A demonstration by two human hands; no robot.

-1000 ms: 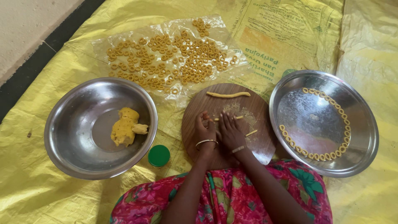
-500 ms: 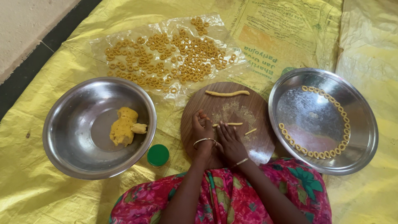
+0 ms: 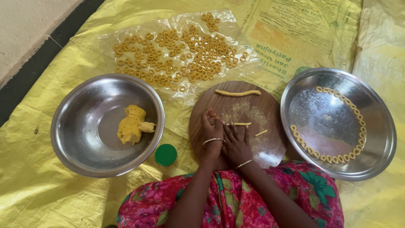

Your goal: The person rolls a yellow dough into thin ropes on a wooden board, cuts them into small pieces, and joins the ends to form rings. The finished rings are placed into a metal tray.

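My left hand [image 3: 211, 130] and my right hand [image 3: 237, 142] rest side by side on the near half of a round wooden board [image 3: 270, 147]. The left hand's fingers are curled together, seemingly pinching a small bit of yellow dough at their tips. My right hand lies flat, its fingertips touching the left end of a short thin dough strand [image 3: 240, 123]. A longer dough roll [image 3: 237, 92] lies at the board's far edge. A small dough piece [image 3: 261, 133] lies to the right of the strand.
Left, a steel bowl [image 3: 71, 126] holds a yellow dough lump [image 3: 131, 124]; a green cap [image 3: 166, 154] sits beside it. Right, a steel plate [image 3: 379, 126] has dough rings [image 3: 333, 158] along its rim. Several rings [image 3: 177, 55] lie on clear plastic beyond, all on yellow sacking [image 3: 33, 185].
My right hand has slid back toward my body, uncovering the short dough strand. My left hand has stayed in nearly the same place.
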